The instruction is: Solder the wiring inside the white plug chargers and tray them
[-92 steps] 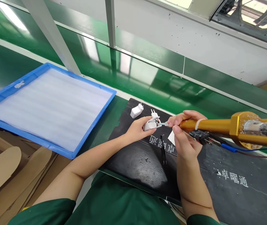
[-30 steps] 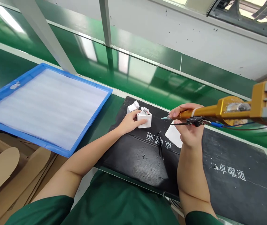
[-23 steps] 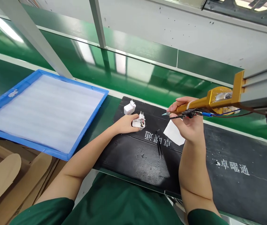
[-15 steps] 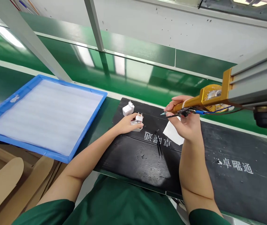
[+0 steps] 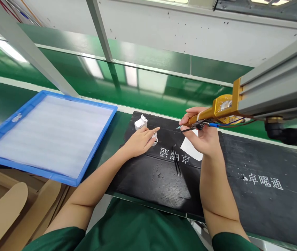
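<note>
On the green table (image 5: 118, 132), the left hand (image 5: 139, 143) lies over a white housing (image 5: 155, 142) – its fingers hide most of it. A second white plug unit (image 5: 141, 123) stands just beyond, on the black mat (image 5: 161, 181). The right hand (image 5: 205, 139) grips a gold pen-like tool (image 5: 205, 114), its pale tip pointing left – white paper (image 5: 190, 148) lies below, black tweezers (image 5: 176, 162) nearer. Far to the left sits a blue-rimmed tray (image 5: 75, 181).

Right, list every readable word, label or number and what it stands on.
"卓曜通": upright, on the black matting, right part.
"卓曜通": upside down, left part, crossed by the tweezers.
Too unclear to read: pale mark on the blue tray.
White adapters: none readable.
</note>
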Tool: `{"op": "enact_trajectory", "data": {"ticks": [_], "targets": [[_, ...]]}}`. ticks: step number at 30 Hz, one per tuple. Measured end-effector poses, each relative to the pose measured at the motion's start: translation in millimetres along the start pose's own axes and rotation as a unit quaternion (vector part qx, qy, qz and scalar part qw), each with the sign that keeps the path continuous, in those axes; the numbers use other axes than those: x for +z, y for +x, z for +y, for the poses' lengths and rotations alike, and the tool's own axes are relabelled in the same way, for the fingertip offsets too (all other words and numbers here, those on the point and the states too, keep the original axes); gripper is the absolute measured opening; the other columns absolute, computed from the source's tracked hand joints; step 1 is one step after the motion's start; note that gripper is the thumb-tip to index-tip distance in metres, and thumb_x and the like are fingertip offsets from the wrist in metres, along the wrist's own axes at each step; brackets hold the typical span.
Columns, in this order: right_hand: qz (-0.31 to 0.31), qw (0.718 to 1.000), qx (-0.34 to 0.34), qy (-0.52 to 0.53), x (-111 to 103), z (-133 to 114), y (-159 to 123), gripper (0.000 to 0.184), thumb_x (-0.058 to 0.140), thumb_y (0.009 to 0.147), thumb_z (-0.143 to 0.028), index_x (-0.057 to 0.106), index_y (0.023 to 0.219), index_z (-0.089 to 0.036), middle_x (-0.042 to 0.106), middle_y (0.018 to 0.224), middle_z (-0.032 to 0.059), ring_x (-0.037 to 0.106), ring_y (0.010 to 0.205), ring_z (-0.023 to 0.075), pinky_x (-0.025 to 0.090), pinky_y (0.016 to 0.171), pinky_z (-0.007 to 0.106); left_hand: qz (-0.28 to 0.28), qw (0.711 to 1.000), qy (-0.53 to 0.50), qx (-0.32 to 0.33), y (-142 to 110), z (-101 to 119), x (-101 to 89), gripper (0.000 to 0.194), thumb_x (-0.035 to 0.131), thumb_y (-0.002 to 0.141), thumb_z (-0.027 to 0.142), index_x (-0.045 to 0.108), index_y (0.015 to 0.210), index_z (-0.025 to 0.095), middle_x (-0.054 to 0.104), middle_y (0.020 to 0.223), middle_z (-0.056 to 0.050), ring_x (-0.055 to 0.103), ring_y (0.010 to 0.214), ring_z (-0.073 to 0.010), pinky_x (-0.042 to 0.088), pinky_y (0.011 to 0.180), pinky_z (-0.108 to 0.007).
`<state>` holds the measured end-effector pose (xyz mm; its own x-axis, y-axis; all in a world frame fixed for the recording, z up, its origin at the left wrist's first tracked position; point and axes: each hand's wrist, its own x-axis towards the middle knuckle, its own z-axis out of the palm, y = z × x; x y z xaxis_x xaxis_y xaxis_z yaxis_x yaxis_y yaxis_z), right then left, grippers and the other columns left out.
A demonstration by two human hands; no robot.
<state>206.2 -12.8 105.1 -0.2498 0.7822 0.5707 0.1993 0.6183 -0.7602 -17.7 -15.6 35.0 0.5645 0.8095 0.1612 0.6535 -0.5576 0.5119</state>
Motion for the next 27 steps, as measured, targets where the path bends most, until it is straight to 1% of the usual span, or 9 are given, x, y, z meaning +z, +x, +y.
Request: {"op": "enact_trajectory", "data": {"ticks": [2, 4, 7, 11, 14, 19, 21, 24, 27], "targets": [[0.000, 1.000, 0.009, 0.000, 0, 0, -1, 0.036, 0.069, 0.081, -0.032, 0.052, 0.112, -0.028, 0.058, 0.084, -0.0004, 0.058, 0.077, 0.0175, 0.052, 0.072, 0.035, -0.001, 0.999, 0.018, -0.029, -1, 1, 1.9, 0.041, 0.035, 0.098, 0.033, 0.051, 0.131, 0.016, 0.067, 0.112, -0.008, 0.055, 0.109, -0.0233, 0.048, 0.094, -0.036], [0.000, 1.000, 0.013, 0.000, 0, -1, -1, 0.036, 0.069, 0.081, -0.032, 0.052, 0.112, -0.028, 0.058, 0.085, 0.0000, 0.059, 0.077, 0.0175, 0.052, 0.072, 0.035, 0.001, 0.998, 0.020, -0.053, -1, 1, 5.3, 0.036, 0.042, 0.096, 0.038, 0.056, 0.123, 0.018, 0.067, 0.113, -0.008, 0.058, 0.109, -0.0232, 0.050, 0.089, -0.034], [-0.004, 1.000, 0.011, -0.007, 0, -3, 0, 0.035, 0.068, 0.081, -0.032, 0.052, 0.112, -0.027, 0.059, 0.085, 0.0004, 0.059, 0.076, 0.0174, 0.052, 0.070, 0.034, 0.004, 0.998, 0.005, -0.070, 1, 1, 9.3, 0.034, 0.050, 0.093, 0.042, 0.057, 0.118, 0.019, 0.066, 0.111, -0.008, 0.061, 0.103, -0.0229, 0.050, 0.088, -0.033], [0.006, 1.000, 0.009, -0.021, 0, -4, 1, 0.027, 0.068, 0.080, -0.027, 0.053, 0.102, -0.027, 0.058, 0.084, -0.0001, 0.059, 0.076, 0.0174, 0.052, 0.071, 0.035, 0.009, 0.997, -0.021, -0.079, 3, 1, 11.7, 0.034, 0.055, 0.090, 0.042, 0.056, 0.115, 0.019, 0.066, 0.106, -0.007, 0.062, 0.101, -0.0233, 0.049, 0.088, -0.034], [0.007, 0.999, 0.006, -0.031, 0, -5, 2, 0.024, 0.067, 0.079, -0.024, 0.053, 0.098, -0.026, 0.058, 0.082, -0.0003, 0.059, 0.075, 0.0173, 0.051, 0.068, 0.035, 0.017, 0.995, -0.042, -0.087, 4, -1, 13.8, 0.031, 0.057, 0.089, 0.043, 0.056, 0.110, 0.020, 0.066, 0.103, -0.006, 0.062, 0.098, -0.0226, 0.048, 0.087, -0.033], [0.002, 0.999, 0.002, -0.040, -2, -4, 3, 0.019, 0.066, 0.080, -0.026, 0.054, 0.095, -0.026, 0.060, 0.081, 0.0004, 0.059, 0.073, 0.0178, 0.051, 0.064, 0.034, 0.026, 0.995, -0.060, -0.069, 7, -8, 16.1, 0.027, 0.058, 0.089, 0.038, 0.058, 0.110, 0.021, 0.066, 0.101, -0.004, 0.061, 0.095, -0.0201, 0.048, 0.087, -0.031], [0.009, 0.999, 0.009, -0.046, -2, -5, 2, 0.023, 0.067, 0.080, -0.028, 0.054, 0.099, -0.027, 0.060, 0.080, 0.0002, 0.059, 0.071, 0.0185, 0.049, 0.061, 0.034, 0.015, 0.997, -0.059, -0.052, 7, -9, 14.6, 0.026, 0.057, 0.090, 0.037, 0.057, 0.111, 0.021, 0.066, 0.102, -0.004, 0.061, 0.096, -0.0197, 0.047, 0.088, -0.031], [0.017, 0.998, 0.020, -0.048, -2, -6, 2, 0.026, 0.066, 0.079, -0.029, 0.054, 0.102, -0.027, 0.060, 0.078, -0.0001, 0.058, 0.068, 0.0180, 0.045, 0.055, 0.032, -0.022, 0.998, -0.042, -0.031, 6, -10, 10.7, 0.027, 0.052, 0.093, 0.036, 0.055, 0.116, 0.023, 0.064, 0.112, -0.005, 0.060, 0.104, -0.0204, 0.047, 0.089, -0.031], [0.025, 0.998, 0.030, -0.051, -2, -7, 2, 0.025, 0.067, 0.079, -0.033, 0.055, 0.099, -0.026, 0.060, 0.078, 0.0000, 0.058, 0.067, 0.0169, 0.043, 0.053, 0.030, -0.046, 0.998, 0.011, -0.041, 4, -10, 7.6, 0.030, 0.051, 0.094, 0.038, 0.052, 0.120, 0.024, 0.063, 0.118, -0.004, 0.060, 0.108, -0.0215, 0.049, 0.086, -0.031]]}}
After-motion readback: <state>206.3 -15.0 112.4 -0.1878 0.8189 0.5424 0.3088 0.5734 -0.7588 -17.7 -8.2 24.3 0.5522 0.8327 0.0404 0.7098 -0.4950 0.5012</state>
